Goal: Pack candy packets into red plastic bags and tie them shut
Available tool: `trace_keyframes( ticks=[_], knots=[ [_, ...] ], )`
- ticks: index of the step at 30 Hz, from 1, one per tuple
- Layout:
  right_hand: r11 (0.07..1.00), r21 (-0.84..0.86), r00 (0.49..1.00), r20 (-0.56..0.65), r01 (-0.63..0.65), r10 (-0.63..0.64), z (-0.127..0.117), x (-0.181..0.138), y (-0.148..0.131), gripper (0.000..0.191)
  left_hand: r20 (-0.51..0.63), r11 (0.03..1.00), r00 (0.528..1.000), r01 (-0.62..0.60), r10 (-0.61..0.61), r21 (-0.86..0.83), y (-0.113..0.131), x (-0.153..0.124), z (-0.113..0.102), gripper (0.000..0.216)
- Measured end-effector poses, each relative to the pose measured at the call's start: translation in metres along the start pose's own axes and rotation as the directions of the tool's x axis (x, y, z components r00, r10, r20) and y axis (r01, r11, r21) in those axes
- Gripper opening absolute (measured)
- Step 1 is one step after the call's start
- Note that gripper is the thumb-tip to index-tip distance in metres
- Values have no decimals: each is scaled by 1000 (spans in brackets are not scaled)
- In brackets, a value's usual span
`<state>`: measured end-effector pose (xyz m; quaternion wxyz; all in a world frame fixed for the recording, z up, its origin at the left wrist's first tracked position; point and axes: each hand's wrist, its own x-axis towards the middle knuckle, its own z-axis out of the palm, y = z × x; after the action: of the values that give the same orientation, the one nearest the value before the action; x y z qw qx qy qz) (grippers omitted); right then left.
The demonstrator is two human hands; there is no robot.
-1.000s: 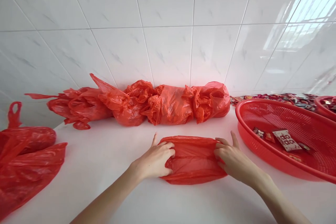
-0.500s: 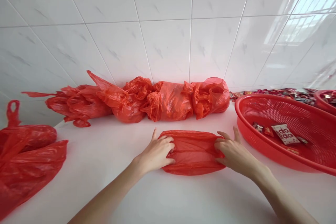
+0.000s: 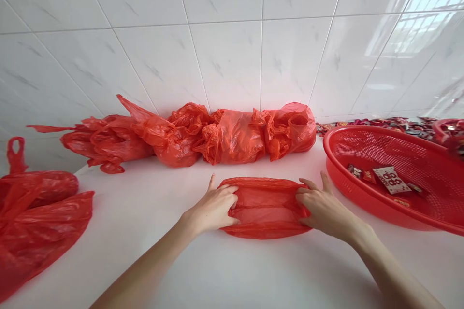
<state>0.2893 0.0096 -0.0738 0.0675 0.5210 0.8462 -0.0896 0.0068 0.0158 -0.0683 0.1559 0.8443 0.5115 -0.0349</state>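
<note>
A red plastic bag (image 3: 268, 203) lies on the white table in front of me, its mouth spread wide and facing up. At its left side, my left hand (image 3: 217, 205) holds the bag's edge, with thumb and fingers tucked into the mouth and the index finger sticking out. My right hand (image 3: 319, 203) grips the opposite side the same way, its index finger also raised. Parts of the fingertips are hidden by the film. To the right of the bag is a red plastic basket (image 3: 337, 169) with several small wrapped snacks (image 3: 391, 179) in it.
Several filled red bags (image 3: 235, 137) stand in a row along the tiled wall (image 3: 224, 58). More red bags (image 3: 43, 222) lie at the left edge. Behind the basket, many small wrapped packets (image 3: 384, 124) are spread beside another red basket (image 3: 440, 128).
The bag's mouth is pulled slightly wider, with more of its inside showing. Both hands keep their hold at the sides. The view has shifted a little.
</note>
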Motion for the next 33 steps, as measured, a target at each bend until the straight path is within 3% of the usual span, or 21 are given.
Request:
trace_keyframes(
  ticks=[4,7,13,15,17,20,22,24,26,27,30,33],
  knots=[
    [998,36,999,-21,44,-44,0,0,3,12,-71,992,990,-127,125,-26,3,-1,0,13],
    [992,99,996,-52,73,-68,-1,0,4,19,-147,972,966,-224,212,-76,13,-5,0,19],
    [934,289,971,-172,209,-164,-3,0,4,20,-328,901,868,-422,372,-96,38,-13,11,23],
    [894,361,950,-252,267,-182,-4,0,4,17,-409,866,803,-496,433,-58,46,-14,25,21],
    [846,430,918,-365,316,-157,-8,-3,5,20,-502,817,705,-576,501,6,53,-14,45,18],
    [782,509,841,-540,359,-34,-24,-12,14,40,-529,711,561,-692,637,122,63,-14,84,14],
    [792,527,815,-576,309,65,-40,-22,31,56,-504,626,473,-758,723,186,67,-13,107,9],
    [854,501,832,-527,142,171,-57,-33,58,69,-496,556,406,-807,767,199,69,-11,123,9],
    [877,470,883,-365,-99,295,-70,-41,92,80,-486,531,394,-827,780,183,69,-9,131,10],
    [870,450,882,-304,-199,359,-75,-44,111,85,-472,535,408,-828,781,169,69,-8,131,9],
    [849,401,890,-149,-343,430,-76,-51,163,93,-422,567,479,-817,770,108,67,-6,128,3],
    [830,361,867,-102,-425,488,-65,-56,200,76,-409,576,508,-816,758,54,67,-5,126,3]
  ],
)
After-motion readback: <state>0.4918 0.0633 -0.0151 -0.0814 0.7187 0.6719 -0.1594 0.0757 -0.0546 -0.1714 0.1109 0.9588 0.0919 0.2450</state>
